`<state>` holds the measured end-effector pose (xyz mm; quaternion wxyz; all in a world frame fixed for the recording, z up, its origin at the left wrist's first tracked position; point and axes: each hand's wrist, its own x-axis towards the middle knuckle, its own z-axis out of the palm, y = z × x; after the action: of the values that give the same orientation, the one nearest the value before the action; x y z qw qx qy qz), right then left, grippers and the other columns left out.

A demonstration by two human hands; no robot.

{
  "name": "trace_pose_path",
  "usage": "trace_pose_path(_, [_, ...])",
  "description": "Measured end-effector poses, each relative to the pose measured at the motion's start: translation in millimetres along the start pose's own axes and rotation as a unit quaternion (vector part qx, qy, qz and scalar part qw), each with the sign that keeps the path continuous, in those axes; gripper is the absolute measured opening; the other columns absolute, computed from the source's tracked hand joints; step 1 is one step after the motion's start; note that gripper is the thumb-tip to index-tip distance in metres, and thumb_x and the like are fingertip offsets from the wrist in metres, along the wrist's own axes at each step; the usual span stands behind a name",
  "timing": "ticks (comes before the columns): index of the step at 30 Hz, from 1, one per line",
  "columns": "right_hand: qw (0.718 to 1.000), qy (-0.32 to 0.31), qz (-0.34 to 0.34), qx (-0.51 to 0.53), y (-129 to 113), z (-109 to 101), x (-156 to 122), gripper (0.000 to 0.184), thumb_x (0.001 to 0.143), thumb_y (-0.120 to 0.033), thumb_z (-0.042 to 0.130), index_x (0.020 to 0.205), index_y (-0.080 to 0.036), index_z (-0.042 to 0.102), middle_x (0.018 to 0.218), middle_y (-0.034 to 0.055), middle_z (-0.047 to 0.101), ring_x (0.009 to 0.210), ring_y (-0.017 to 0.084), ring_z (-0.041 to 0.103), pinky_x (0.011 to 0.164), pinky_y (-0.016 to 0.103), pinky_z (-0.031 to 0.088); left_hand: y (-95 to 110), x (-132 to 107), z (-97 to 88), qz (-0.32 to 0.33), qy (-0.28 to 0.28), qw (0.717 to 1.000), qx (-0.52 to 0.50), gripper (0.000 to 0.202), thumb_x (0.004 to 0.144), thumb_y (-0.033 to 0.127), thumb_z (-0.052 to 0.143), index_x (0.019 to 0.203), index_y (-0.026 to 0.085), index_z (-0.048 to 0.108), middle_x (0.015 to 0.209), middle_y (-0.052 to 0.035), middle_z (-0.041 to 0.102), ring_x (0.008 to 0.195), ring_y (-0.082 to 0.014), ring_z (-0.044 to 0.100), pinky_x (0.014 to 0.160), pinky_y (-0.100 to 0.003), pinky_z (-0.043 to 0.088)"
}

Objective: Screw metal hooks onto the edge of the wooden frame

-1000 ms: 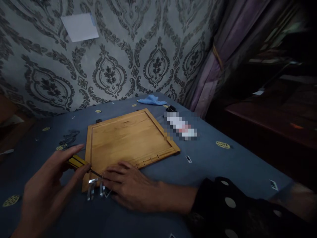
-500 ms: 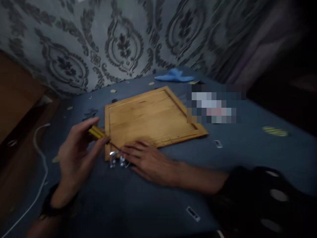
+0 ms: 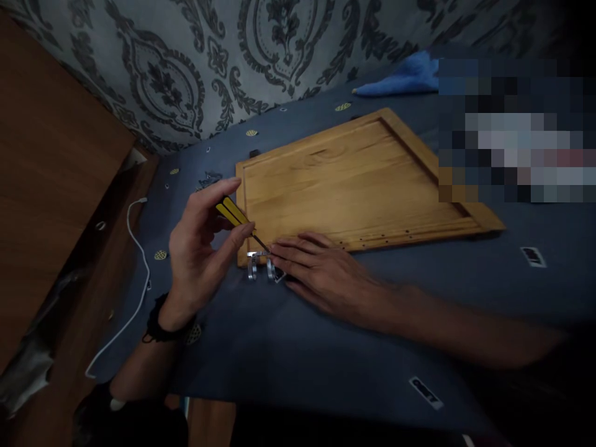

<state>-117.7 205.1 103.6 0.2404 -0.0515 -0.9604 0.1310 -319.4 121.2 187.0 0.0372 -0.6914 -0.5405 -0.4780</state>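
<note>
Left hand: The left hand [image 3: 198, 242] is working left of centre in the frame, its thumb and fingers closing around the yellow-and-black handle of the screwdriver [image 3: 233, 212].
Screwdriver: It is slanting down to the right, its shaft running over the board toward the bracket [image 3: 254, 264]; whether the tip is sitting in a screw, cannot tell.
Right hand: The right hand [image 3: 330, 273] is reaching in from the right of the frame, lying palm down over the near edge of the board. Fingers are extending leftward, their ends meeting at the bracket beside the shaft; whether they are gripping or only pressing it, cannot tell.
Bracket: Silvery metal, lying at the board's lower-left corner, two curved arms hanging over the edge toward the bottom of the frame.
Board: The wooden board [image 3: 326, 180] is lying flat across the centre and right of centre, small dark holes [image 3: 384, 236] dotting its near edge.
Upper right: A blue rag [image 3: 400, 76] is lying beyond the board, its right end running into a pixelated patch [image 3: 516, 130].
Left side: A white cable [image 3: 148, 267] is curving over the tablecloth [image 3: 326, 372].
Left wrist: A dark band [image 3: 162, 323] is circling it.
</note>
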Motion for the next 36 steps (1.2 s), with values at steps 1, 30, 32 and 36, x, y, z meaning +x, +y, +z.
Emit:
trace_pose_path(1, [1.000, 0.002, -0.002, -0.001, 0.6, 1.1, 0.0, 0.038, 0.105, -0.026, 0.050, 0.137, -0.013, 0.065, 0.142, 0.0119, 0.068, 0.134, 0.027, 0.060, 0.115, 0.050, 0.045, 1.2, 0.5, -0.7, -0.001, -0.003, 1.000, -0.009, 0.051, 0.088, 0.025, 0.079, 0.135, 0.035, 0.062, 0.128, -0.0046, 0.065, 0.102, -0.0194, 0.070, 0.076, -0.030, 0.064])
trace_pose_path(30, [1.000, 0.007, -0.009, -0.002, 1.4, 0.5, 0.4, 0.039, 0.106, -0.025, 0.046, 0.138, -0.012, 0.063, 0.141, 0.0123, 0.068, 0.134, 0.027, 0.060, 0.113, 0.050, 0.046, 7.2, -1.3, 0.2, -0.017, -0.007, 0.999, -0.051, 0.043, 0.095, 0.029, 0.071, 0.135, 0.039, 0.059, 0.134, -0.0043, 0.058, 0.098, -0.0191, 0.070, 0.080, -0.037, 0.065])
trace_pose_path(32, [1.000, 0.002, -0.008, 0.000, 1.4, 0.3, 0.4, 0.039, 0.105, -0.025, 0.047, 0.138, -0.012, 0.063, 0.142, 0.0123, 0.067, 0.134, 0.027, 0.059, 0.114, 0.050, 0.045, 6.4, -1.8, -0.3, -0.016, -0.012, 0.999, -0.041, 0.046, 0.094, 0.028, 0.072, 0.137, 0.039, 0.058, 0.134, -0.0050, 0.057, 0.099, -0.0192, 0.070, 0.079, -0.037, 0.065])
trace_pose_path(36, [1.000, 0.005, -0.011, -0.004, 2.1, 2.0, -0.9, 0.039, 0.105, -0.026, 0.048, 0.138, -0.013, 0.063, 0.142, 0.0115, 0.067, 0.134, 0.026, 0.059, 0.114, 0.049, 0.045, 2.6, -4.7, -1.8, -0.007, -0.014, 1.000, -0.021, 0.051, 0.094, 0.026, 0.072, 0.140, 0.040, 0.056, 0.135, -0.0049, 0.056, 0.100, -0.0189, 0.069, 0.079, -0.034, 0.065])
